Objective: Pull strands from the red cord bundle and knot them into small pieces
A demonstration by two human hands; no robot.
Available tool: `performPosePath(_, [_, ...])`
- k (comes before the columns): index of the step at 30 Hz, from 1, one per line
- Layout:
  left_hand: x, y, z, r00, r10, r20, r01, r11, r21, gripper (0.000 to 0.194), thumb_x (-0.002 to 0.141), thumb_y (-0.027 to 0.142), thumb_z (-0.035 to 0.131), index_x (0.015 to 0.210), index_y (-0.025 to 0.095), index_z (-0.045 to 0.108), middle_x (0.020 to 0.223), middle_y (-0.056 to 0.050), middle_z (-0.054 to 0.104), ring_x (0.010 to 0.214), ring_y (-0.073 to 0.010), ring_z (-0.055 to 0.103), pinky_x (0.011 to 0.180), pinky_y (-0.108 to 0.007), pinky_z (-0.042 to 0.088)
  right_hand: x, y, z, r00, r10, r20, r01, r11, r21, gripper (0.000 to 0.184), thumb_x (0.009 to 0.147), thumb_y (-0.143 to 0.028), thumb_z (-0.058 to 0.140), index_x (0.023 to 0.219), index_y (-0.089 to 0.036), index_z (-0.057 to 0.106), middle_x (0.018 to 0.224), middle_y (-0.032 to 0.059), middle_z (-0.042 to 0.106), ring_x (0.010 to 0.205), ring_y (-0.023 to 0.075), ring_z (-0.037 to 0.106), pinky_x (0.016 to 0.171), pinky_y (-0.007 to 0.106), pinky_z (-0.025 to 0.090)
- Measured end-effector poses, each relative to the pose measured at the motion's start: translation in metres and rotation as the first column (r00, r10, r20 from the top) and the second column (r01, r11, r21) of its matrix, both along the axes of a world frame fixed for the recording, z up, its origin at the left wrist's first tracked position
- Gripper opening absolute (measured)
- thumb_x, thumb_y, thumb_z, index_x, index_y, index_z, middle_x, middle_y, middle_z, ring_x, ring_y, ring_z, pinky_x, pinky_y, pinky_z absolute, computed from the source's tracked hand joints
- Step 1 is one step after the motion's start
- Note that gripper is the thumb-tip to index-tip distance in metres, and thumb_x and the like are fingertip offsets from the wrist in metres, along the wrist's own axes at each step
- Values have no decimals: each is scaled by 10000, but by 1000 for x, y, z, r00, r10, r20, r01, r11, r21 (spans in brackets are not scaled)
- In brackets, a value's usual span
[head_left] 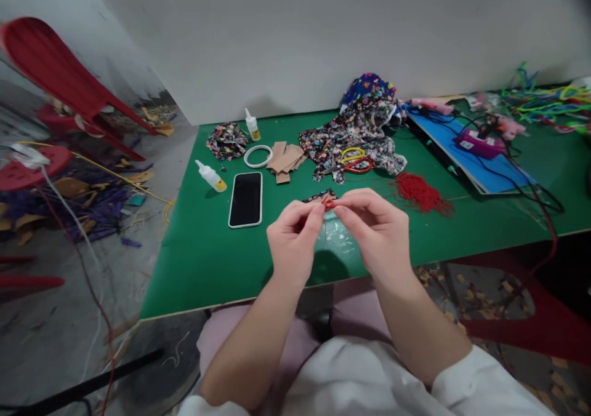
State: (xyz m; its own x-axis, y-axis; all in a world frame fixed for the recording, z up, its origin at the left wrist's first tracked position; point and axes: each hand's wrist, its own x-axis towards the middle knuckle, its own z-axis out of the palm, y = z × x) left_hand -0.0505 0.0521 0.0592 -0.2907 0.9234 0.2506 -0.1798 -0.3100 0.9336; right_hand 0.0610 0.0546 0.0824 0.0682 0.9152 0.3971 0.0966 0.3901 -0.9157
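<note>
- While both hands meet over the green tabletop, the left hand and the right hand pinch a short red string between thumbs and fingers, fingertips close together, one loose end hanging below.
- Just behind the fingertips shows a small floral-print piece; whether the hands touch it, I cannot tell.
- Near the right hand, toward the right, lies a tangled heap of red strings.
- Beyond the hands, scissors with yellow and red handles rest on crumpled floral fabric.
- Left of the left hand lies a smartphone, dark screen up, with cardboard pieces and a white ring behind it.
</note>
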Motion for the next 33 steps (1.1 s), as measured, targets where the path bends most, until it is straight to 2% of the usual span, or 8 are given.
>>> performPosePath(6, [0, -1, 0, 996, 45, -75, -44, 999, 19, 119, 766, 291, 658, 698, 199, 690, 609, 29, 534, 539, -67, 458, 502, -208, 371, 5, 2, 2, 996, 88, -16, -89, 996, -24, 78, 812, -233, 614, 844, -240, 685, 867, 3, 670, 826, 134, 632, 756, 277, 526])
performPosePath(11, [1, -2, 1, 985, 59, -160, -52, 997, 52, 127, 768, 296, 648, 701, 195, 689, 612, 22, 555, 541, -75, 462, 493, -209, 379, 9, 5, 5, 998, 45, 44, -45, 999, -22, 108, 831, -270, 593, 815, -229, 692, 828, 2, 690, 788, 132, 644, 727, 267, 530])
performPosePath(20, [0, -3, 2, 993, -24, -112, 26, 1000, 16, 148, 777, 307, 640, 693, 192, 684, 629, 21, 563, 536, -68, 460, 487, -207, 371, 12, 7, 6, 993, 57, 105, -58, 998, 5, 87, 786, -214, 652, 843, -248, 708, 832, -15, 694, 779, 121, 640, 735, 263, 527])
performPosePath(33, [1, -2, 2, 987, -18, -157, 19, 1000, 7, 166, 767, 322, 645, 675, 189, 682, 601, 19, 551, 535, -75, 459, 488, -212, 371, 11, 6, 5, 997, 51, 55, -49, 998, -35, 68, 800, -266, 637, 820, -240, 697, 813, -10, 694, 740, 121, 641, 698, 256, 531])
